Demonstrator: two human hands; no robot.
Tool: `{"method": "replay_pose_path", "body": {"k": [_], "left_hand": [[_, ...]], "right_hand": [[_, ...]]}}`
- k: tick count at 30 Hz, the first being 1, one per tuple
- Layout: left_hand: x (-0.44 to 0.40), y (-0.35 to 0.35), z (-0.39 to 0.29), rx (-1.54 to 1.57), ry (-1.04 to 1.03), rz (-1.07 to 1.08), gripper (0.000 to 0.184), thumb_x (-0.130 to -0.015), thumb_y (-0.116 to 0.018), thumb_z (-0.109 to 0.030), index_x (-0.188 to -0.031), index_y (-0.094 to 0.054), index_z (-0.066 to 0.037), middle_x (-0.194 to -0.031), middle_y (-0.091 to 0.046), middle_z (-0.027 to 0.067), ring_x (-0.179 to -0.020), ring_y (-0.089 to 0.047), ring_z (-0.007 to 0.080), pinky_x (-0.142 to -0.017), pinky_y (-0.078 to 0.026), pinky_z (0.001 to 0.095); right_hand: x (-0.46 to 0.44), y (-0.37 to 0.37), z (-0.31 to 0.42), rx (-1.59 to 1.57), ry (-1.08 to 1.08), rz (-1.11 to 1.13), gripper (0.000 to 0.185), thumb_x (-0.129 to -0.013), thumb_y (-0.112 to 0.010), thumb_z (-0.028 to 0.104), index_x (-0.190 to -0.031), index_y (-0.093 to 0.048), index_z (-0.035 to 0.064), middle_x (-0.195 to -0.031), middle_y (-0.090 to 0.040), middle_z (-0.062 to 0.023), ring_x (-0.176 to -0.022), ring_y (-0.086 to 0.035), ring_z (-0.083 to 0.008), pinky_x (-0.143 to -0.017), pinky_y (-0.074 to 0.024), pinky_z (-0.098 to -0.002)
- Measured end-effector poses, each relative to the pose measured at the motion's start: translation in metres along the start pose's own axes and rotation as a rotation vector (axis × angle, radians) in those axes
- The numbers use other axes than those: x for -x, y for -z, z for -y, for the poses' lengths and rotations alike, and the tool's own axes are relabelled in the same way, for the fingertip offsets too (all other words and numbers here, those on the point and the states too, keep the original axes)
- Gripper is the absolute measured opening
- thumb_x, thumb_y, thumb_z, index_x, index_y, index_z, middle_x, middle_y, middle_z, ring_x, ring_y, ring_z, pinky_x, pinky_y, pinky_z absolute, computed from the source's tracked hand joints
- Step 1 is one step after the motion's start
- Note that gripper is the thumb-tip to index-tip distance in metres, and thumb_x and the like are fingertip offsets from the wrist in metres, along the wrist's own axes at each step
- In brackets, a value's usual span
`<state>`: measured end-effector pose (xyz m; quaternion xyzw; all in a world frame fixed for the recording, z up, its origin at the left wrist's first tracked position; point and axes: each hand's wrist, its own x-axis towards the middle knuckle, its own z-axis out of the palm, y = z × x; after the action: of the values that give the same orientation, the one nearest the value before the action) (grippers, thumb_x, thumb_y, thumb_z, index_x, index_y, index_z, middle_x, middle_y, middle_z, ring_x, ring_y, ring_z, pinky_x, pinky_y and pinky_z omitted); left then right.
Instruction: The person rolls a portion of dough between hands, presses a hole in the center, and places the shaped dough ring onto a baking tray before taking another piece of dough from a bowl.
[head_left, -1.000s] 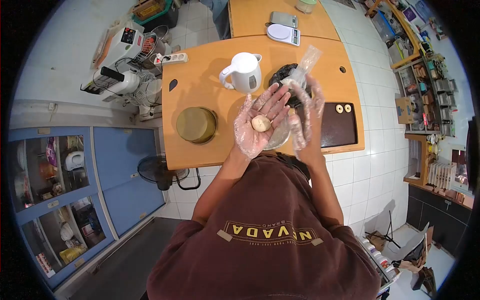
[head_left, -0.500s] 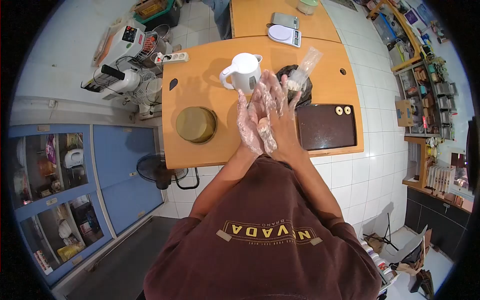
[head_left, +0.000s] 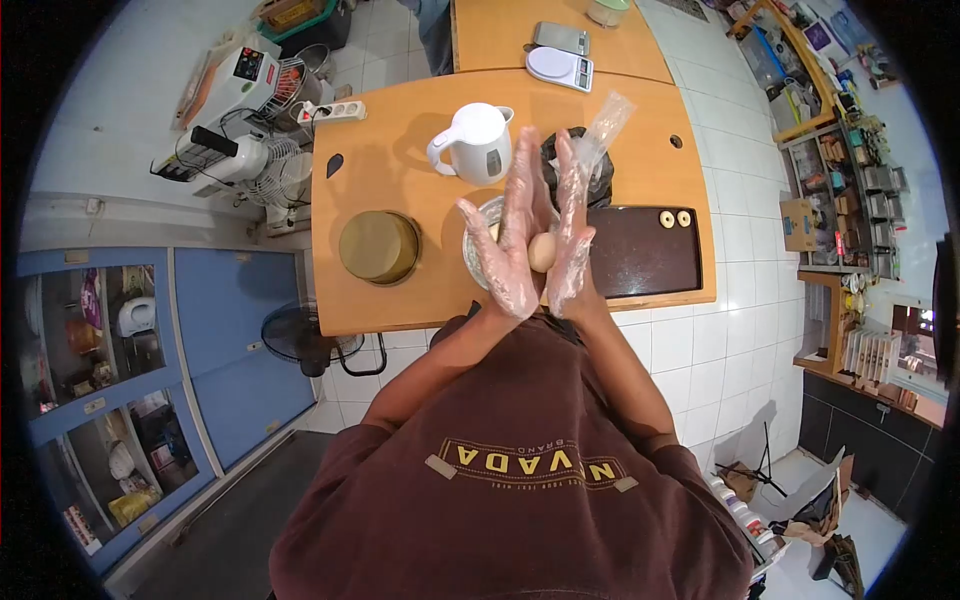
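A smooth, pale dough ball [head_left: 542, 252] is pressed between my two palms. My left hand [head_left: 512, 245] bears on its left side, with straight fingers pointing away from me and the thumb out. Opposite it, my right hand [head_left: 571, 240] has its fingers stretched the same way. White flour or dough coats both palms. A bowl [head_left: 470, 250] lies beneath, mostly hidden by my left hand. On the right, a dark baking tray [head_left: 645, 255] carries two small dough rings [head_left: 675, 218] in its far right corner.
A white electric kettle [head_left: 480, 145] stands behind my hands. Near it are a black plastic bag [head_left: 598, 185] and a clear bag [head_left: 607, 120]. A greenish-brown round container [head_left: 378, 247] sits at left. White scales [head_left: 560, 68] and a power strip [head_left: 333, 112] lie farther back.
My palms were laid nearly flat over each other; now they stand upright and more apart, showing the dough ball between them. The bowl beneath has come into view.
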<state>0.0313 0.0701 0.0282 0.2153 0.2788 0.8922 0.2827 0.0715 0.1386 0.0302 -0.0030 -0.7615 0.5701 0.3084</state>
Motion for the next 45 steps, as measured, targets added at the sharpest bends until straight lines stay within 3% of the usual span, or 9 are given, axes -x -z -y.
{"method": "replay_pose_path", "body": {"k": [8, 11, 14, 15, 18, 22, 33, 38, 45], "left_hand": [[-0.024, 0.015, -0.012, -0.126, 0.065, -0.041, 0.119, -0.086, -0.017, -0.096, -0.168, -0.007, -0.010, -0.176, -0.006, 0.0032, -0.159, -0.014, 0.0223, -0.124, -0.025, 0.0410], [-0.020, 0.007, -0.006, -0.047, 0.126, -0.047, 0.121, -0.085, -0.015, -0.097, -0.168, -0.007, -0.009, -0.176, -0.006, 0.0036, -0.157, -0.019, 0.0216, -0.123, -0.023, 0.0374], [-0.012, -0.001, -0.006, 0.058, 0.134, 0.101, 0.112, -0.091, -0.004, -0.088, -0.167, -0.007, -0.006, -0.176, -0.002, 0.0048, -0.161, 0.007, 0.0206, -0.129, 0.006, 0.0400], [-0.004, -0.001, -0.005, 0.106, 0.175, 0.114, 0.113, -0.090, -0.001, -0.089, -0.167, -0.004, -0.006, -0.176, 0.002, 0.0045, -0.161, 0.007, 0.0210, -0.129, 0.006, 0.0404], [0.005, -0.004, -0.003, -0.058, 0.135, 0.208, 0.112, -0.090, 0.001, -0.088, -0.167, -0.002, -0.006, -0.176, 0.005, 0.0040, -0.161, 0.007, 0.0214, -0.129, 0.007, 0.0404], [0.002, -0.021, -0.021, -0.319, 0.058, 0.190, 0.128, -0.080, -0.004, -0.098, -0.167, -0.001, -0.003, -0.176, 0.003, 0.0095, -0.162, 0.002, 0.0269, -0.129, 0.000, 0.0454], [-0.022, 0.023, -0.020, -0.361, -0.065, 0.128, 0.118, -0.087, 0.004, -0.090, -0.167, -0.003, -0.003, -0.176, 0.002, 0.0111, -0.161, 0.008, 0.0261, -0.128, 0.011, 0.0449], [-0.002, 0.027, -0.009, -0.512, -0.005, 0.237, 0.118, -0.087, 0.008, -0.089, -0.167, -0.002, -0.002, -0.176, 0.002, 0.0123, -0.162, 0.006, 0.0279, -0.129, 0.005, 0.0451], [-0.002, -0.012, -0.019, -0.262, -0.021, 0.132, 0.130, -0.078, 0.001, -0.099, -0.167, -0.003, -0.005, -0.175, -0.001, 0.0152, -0.161, 0.004, 0.0331, -0.128, 0.004, 0.0480]], "right_hand": [[0.034, -0.012, -0.005, -0.008, 0.034, 0.033, 0.108, -0.096, -0.010, 0.083, -0.166, -0.003, -0.0005, -0.173, -0.004, -0.0210, -0.160, -0.001, -0.0377, -0.127, 0.0006, -0.0505], [0.029, -0.019, 0.013, -0.152, -0.020, -0.085, 0.110, -0.095, -0.008, 0.085, -0.166, -0.004, 0.0010, -0.173, -0.006, -0.0213, -0.160, -0.004, -0.0377, -0.127, -0.0026, -0.0520], [0.015, -0.024, 0.049, -0.387, -0.164, -0.257, 0.112, -0.093, -0.008, 0.087, -0.166, -0.003, 0.0025, -0.173, -0.008, -0.0216, -0.160, -0.005, -0.0375, -0.128, -0.0043, -0.0531], [0.004, -0.024, 0.074, -0.526, -0.275, -0.351, 0.113, -0.092, -0.008, 0.088, -0.166, -0.001, 0.0029, -0.173, -0.007, -0.0216, -0.161, -0.005, -0.0373, -0.128, -0.0038, -0.0532], [0.000, -0.008, 0.029, -0.186, 0.096, -0.195, 0.116, -0.090, -0.007, 0.091, -0.166, -0.003, 0.0037, -0.173, -0.007, -0.0214, -0.161, -0.004, -0.0372, -0.128, -0.0017, -0.0536], [-0.006, -0.007, 0.031, -0.174, -0.028, -0.244, 0.116, -0.090, -0.007, 0.090, -0.166, -0.008, 0.0021, -0.173, -0.009, -0.0216, -0.161, -0.005, -0.0367, -0.128, -0.0003, -0.0519], [0.030, -0.023, 0.025, -0.197, -0.223, 0.022, 0.119, -0.089, -0.007, 0.091, -0.166, 0.000, 0.0004, -0.173, -0.003, -0.0208, -0.161, -0.002, -0.0351, -0.128, -0.0032, -0.0517], [0.015, -0.023, 0.011, -0.204, 0.016, -0.085, 0.117, -0.089, -0.006, 0.091, -0.167, -0.003, 0.0038, -0.174, -0.003, -0.0190, -0.161, -0.001, -0.0336, -0.128, -0.0005, -0.0500], [-0.009, -0.013, 0.022, -0.219, -0.148, -0.206, 0.111, -0.092, -0.006, 0.088, -0.168, -0.006, 0.0079, -0.174, -0.005, -0.0159, -0.161, -0.001, -0.0324, -0.129, 0.0013, -0.0484]]}}
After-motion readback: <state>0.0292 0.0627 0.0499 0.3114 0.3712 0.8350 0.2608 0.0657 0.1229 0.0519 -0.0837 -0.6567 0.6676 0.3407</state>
